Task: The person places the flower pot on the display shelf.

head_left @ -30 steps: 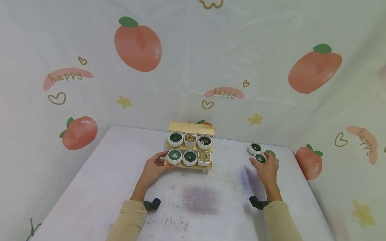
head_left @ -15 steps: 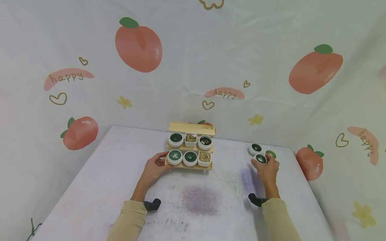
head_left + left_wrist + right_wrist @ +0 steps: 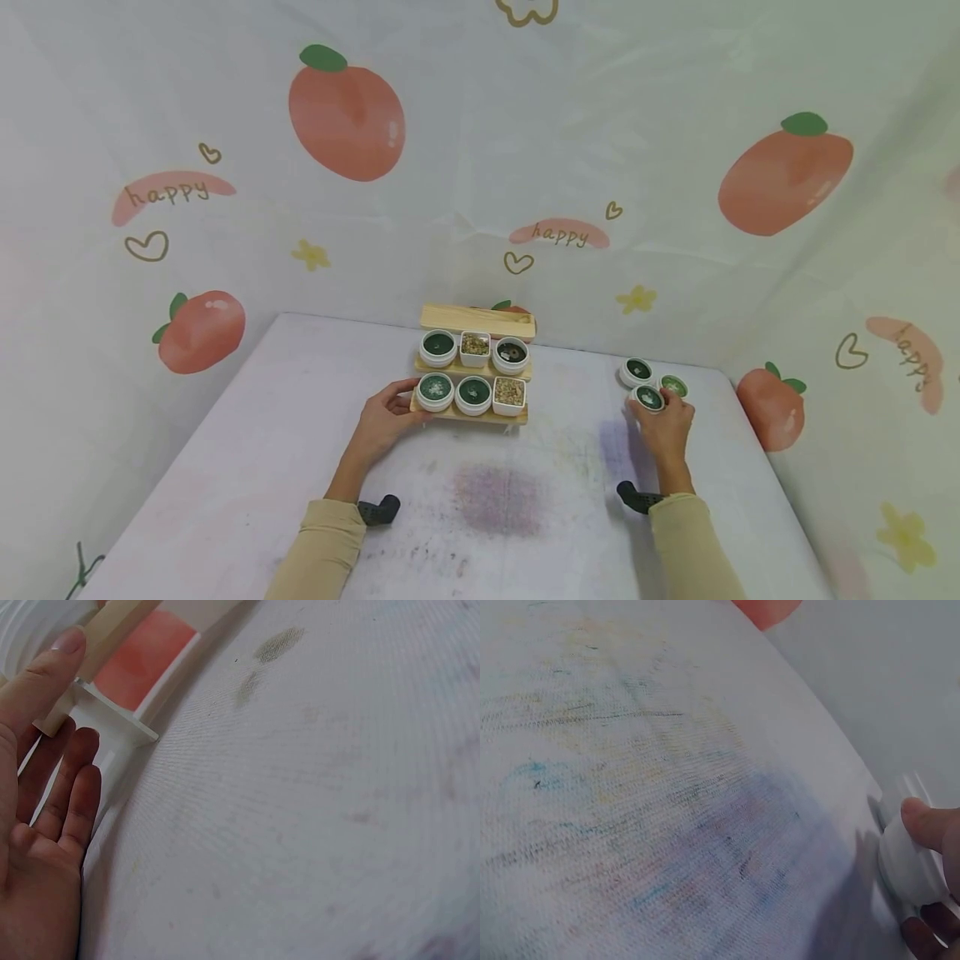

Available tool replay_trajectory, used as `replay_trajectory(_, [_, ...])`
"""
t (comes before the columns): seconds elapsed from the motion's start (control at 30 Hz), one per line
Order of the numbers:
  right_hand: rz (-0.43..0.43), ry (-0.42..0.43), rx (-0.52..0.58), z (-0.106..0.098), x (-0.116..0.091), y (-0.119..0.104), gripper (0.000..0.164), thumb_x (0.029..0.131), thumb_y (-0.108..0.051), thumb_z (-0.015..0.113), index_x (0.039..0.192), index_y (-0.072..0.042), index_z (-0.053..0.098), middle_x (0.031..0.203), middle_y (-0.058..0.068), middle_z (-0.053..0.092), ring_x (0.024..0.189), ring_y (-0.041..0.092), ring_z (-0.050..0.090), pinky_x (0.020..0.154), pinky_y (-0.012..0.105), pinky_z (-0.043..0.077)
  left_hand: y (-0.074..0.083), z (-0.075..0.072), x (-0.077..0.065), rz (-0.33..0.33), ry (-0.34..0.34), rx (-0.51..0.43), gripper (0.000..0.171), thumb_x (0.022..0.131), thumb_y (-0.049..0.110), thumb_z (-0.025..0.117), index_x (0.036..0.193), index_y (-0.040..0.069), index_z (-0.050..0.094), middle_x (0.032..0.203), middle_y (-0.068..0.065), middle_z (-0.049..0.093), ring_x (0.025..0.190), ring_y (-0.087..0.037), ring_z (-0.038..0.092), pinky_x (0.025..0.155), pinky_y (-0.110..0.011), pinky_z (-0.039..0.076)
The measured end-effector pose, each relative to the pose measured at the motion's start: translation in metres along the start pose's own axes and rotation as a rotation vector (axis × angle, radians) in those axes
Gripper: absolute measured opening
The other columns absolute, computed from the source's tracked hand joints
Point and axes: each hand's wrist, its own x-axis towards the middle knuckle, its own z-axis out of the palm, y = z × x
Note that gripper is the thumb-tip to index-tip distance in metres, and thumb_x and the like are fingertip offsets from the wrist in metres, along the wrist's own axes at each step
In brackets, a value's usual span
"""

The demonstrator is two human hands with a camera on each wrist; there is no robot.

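Observation:
My left hand (image 3: 382, 421) grips the left end of the lower tier of a wooden stepped rack (image 3: 476, 320). In the left wrist view, its thumb lies along the wooden board (image 3: 116, 634) and its fingers are underneath. Nearest to it on that tier is a white round jar (image 3: 434, 390) with dark green contents. At the right side of the table, my right hand (image 3: 670, 427) holds a similar white jar (image 3: 648, 398) between thumb and fingers. The right wrist view shows the thumb on the white side of this jar (image 3: 909, 859). Some fingers are cut off there.
Beside the held jar stand another white jar (image 3: 636, 372) and a bright green one (image 3: 673, 385). The rack's lower two tiers carry round jars and square cups (image 3: 508, 396) with grainy contents. A printed cloth wall (image 3: 450, 167) rises behind the table.
My right hand has shifted slightly, and more of the bright green jar shows beside its fingers. My left hand and the rack have stayed in place.

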Motion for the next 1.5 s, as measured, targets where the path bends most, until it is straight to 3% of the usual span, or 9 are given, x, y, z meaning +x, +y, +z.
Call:
replay_trajectory(0.37, [0.033,0.010,0.021,-0.002,-0.004,0.002,0.069,0.089,-0.018,0.075,0.140,0.016,0.045,0.133,0.038,0.040,0.126,0.049,0.039,0.109,0.055,0.035,0.000,0.001,-0.001,0.000,-0.007,0.007,0.072,0.074,0.022,0.093,0.139,0.020,0.061,0.109,-0.015,0.072,0.089,-0.013,0.071,0.077,-0.021,0.058])
replay_trajectory(0.5, [0.043,0.051,0.078,0.002,-0.005,-0.001,0.066,0.087,-0.023,0.078,0.137,0.011,0.050,0.132,0.031,0.040,0.114,0.036,0.049,0.093,0.033,0.043,-0.001,0.001,-0.002,0.000,-0.009,0.007,0.071,0.075,0.022,0.092,0.139,0.019,0.061,0.109,-0.016,0.072,0.089,-0.012,0.071,0.077,-0.021,0.058])
replay_trajectory(0.6, [0.018,0.074,0.133,0.004,-0.006,-0.007,0.064,0.085,-0.025,0.081,0.134,0.006,0.054,0.126,0.022,0.042,0.100,0.018,0.049,0.076,0.015,0.039,-0.001,0.000,-0.003,-0.004,-0.007,0.001,0.071,0.074,0.022,0.093,0.138,0.020,0.061,0.109,-0.016,0.072,0.089,-0.013,0.071,0.076,-0.021,0.058])
replay_trajectory(0.73, [-0.034,0.081,0.169,0.006,-0.009,-0.021,0.061,0.084,-0.024,0.082,0.131,0.002,0.054,0.123,0.014,0.043,0.090,0.006,0.041,0.070,0.009,0.035,0.000,-0.002,-0.002,-0.005,-0.009,-0.012,0.070,0.074,0.022,0.093,0.137,0.021,0.062,0.108,-0.015,0.072,0.090,-0.015,0.072,0.076,-0.022,0.058])
replay_trajectory(1.07, [-0.150,-0.030,0.271,0.011,-0.013,-0.065,0.061,0.082,-0.011,0.084,0.134,0.003,0.056,0.125,0.017,0.056,0.097,0.010,0.049,0.076,0.006,0.039,0.001,-0.002,-0.002,0.019,-0.017,-0.008,0.071,0.076,0.021,0.092,0.139,0.017,0.061,0.109,-0.018,0.073,0.090,-0.014,0.071,0.076,-0.020,0.057])
replay_trajectory(1.37, [-0.186,-0.145,0.307,0.015,-0.022,-0.108,0.066,0.086,-0.016,0.082,0.142,0.001,0.052,0.139,0.020,0.052,0.116,0.024,0.054,0.081,0.002,0.040,0.003,0.000,-0.001,0.015,-0.013,-0.009,0.070,0.075,0.020,0.092,0.138,0.018,0.062,0.107,-0.016,0.072,0.088,-0.012,0.070,0.076,-0.019,0.057])
replay_trajectory(1.5, [-0.204,-0.187,0.303,0.018,-0.028,-0.129,0.068,0.088,-0.018,0.081,0.145,0.000,0.049,0.143,0.021,0.049,0.122,0.030,0.055,0.087,0.008,0.042,0.002,-0.001,-0.001,0.015,-0.012,0.002,0.070,0.075,0.022,0.092,0.138,0.019,0.061,0.106,-0.015,0.072,0.088,-0.012,0.070,0.076,-0.019,0.057])
